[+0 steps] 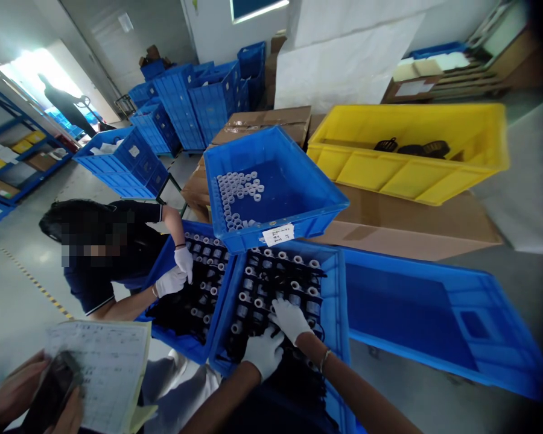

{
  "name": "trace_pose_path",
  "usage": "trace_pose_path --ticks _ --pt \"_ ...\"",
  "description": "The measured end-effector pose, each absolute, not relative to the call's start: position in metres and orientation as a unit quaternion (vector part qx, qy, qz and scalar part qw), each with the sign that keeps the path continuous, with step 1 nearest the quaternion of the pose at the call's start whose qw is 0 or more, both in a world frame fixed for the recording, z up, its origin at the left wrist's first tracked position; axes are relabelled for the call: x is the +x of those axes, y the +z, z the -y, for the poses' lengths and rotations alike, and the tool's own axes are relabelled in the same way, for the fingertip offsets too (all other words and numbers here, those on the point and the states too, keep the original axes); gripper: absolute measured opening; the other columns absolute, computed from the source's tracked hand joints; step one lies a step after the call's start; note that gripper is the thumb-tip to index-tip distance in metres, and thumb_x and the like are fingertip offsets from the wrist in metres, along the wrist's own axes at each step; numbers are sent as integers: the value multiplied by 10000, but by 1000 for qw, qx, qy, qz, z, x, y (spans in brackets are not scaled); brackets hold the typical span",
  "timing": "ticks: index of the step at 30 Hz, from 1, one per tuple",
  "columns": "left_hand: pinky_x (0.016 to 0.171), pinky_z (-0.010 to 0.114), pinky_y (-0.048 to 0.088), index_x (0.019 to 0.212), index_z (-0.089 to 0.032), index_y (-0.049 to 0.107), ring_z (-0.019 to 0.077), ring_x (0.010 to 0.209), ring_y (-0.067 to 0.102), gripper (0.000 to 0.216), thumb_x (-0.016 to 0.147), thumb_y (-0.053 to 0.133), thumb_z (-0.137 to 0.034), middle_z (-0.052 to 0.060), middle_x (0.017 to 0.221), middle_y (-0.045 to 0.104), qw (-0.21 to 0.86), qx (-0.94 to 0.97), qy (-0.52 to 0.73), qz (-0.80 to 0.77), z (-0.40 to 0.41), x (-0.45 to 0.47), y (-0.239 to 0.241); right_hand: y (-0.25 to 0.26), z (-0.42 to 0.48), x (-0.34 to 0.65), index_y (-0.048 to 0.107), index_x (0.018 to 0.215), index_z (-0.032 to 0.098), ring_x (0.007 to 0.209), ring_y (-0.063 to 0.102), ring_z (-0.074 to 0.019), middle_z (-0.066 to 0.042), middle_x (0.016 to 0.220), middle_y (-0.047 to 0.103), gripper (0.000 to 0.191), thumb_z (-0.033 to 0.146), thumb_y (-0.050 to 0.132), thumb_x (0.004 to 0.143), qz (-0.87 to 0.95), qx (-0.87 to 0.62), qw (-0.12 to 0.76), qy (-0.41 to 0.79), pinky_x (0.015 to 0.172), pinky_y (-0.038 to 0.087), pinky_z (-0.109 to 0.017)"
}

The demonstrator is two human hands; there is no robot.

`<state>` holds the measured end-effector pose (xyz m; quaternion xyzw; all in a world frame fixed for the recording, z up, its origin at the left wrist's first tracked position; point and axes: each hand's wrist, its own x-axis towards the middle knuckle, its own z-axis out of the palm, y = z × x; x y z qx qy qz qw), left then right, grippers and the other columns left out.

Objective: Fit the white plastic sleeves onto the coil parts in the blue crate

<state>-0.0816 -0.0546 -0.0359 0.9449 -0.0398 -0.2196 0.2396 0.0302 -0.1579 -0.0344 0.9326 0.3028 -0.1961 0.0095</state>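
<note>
Both my hands wear white gloves and are over a blue crate in front of me. It holds rows of black parts with white rings and clear cylindrical pieces among them. My left hand reaches in near the middle, its fingers bent together against the black parts. Just beyond it and to the right, my right hand has its fingers curled down between the rings. The fingertips of both hands nearly meet. Whatever is between them is too small and dark to name.
A blue tray of loose white rings rests across the crates' far ends. Left, a co-worker's gloved hands work in a similar crate. Another person holds papers and a phone. A yellow bin and blue bin stand right.
</note>
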Motion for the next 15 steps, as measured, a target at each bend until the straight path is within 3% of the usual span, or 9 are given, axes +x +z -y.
trace_pose_path --ticks 5,10,15 --pt "963 469 515 1397 -352 442 272 1124 606 517 882 400 -349 13 1470 462 237 946 -218 39 55 -81 -35 -24 167 30 649 1056 122 996 612 -305 -164 1073 635 305 357 544 893 -283 936 -1 -211 757 495 -372" --pt "945 476 529 1375 -345 473 284 1131 608 499 882 397 -350 13 1454 480 241 946 -211 42 56 -81 -35 -27 176 29 549 1301 137 1059 595 -290 -163 1250 586 459 317 523 880 -287 936 -58 -196 803 493 -357" --pt "930 467 540 1372 -338 476 280 1129 610 492 887 391 -352 10 1456 479 242 946 -211 38 56 -81 -35 -36 185 25 693 1038 236 917 662 -234 -99 986 695 301 364 442 930 -224 937 -108 -246 766 482 -317"
